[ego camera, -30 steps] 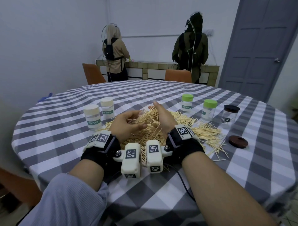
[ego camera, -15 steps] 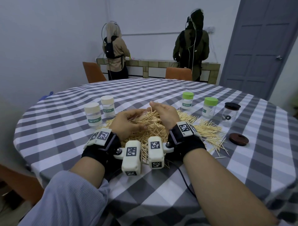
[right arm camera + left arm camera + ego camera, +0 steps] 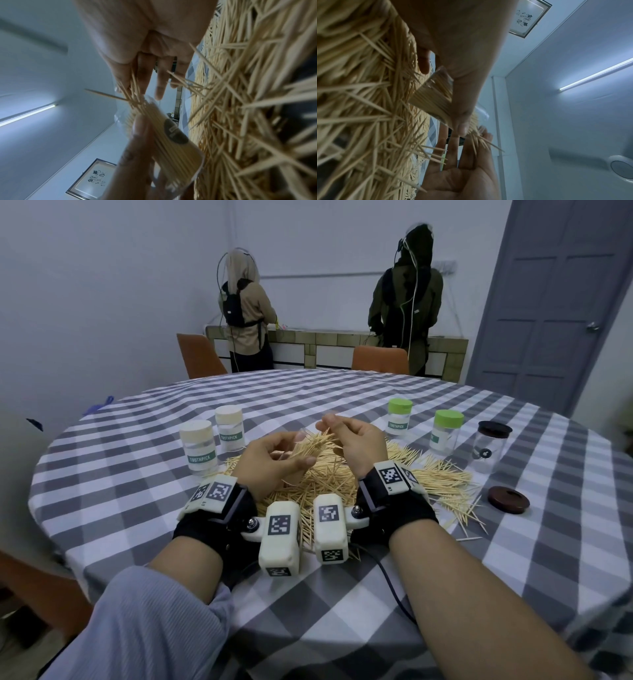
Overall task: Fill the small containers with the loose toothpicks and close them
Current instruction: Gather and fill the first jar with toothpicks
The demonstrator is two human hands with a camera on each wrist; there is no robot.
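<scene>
A big heap of loose toothpicks lies on the checked tablecloth in front of me. Just above it my left hand grips a small clear container, packed with toothpicks and tilted with its mouth to the right. In the left wrist view the container sits under my thumb. My right hand pinches a small bunch of toothpicks between thumb and fingers at the mouth of the container.
Two cream-lidded toothpick containers stand left of the heap and two green-lidded ones to its right. Further right are a dark-lidded clear jar and a loose brown lid. Two people stand at the back counter.
Both hands have risen a little off the heap. My right hand, earlier edge-on against the pile, now curls round a few toothpicks at the container's mouth.
</scene>
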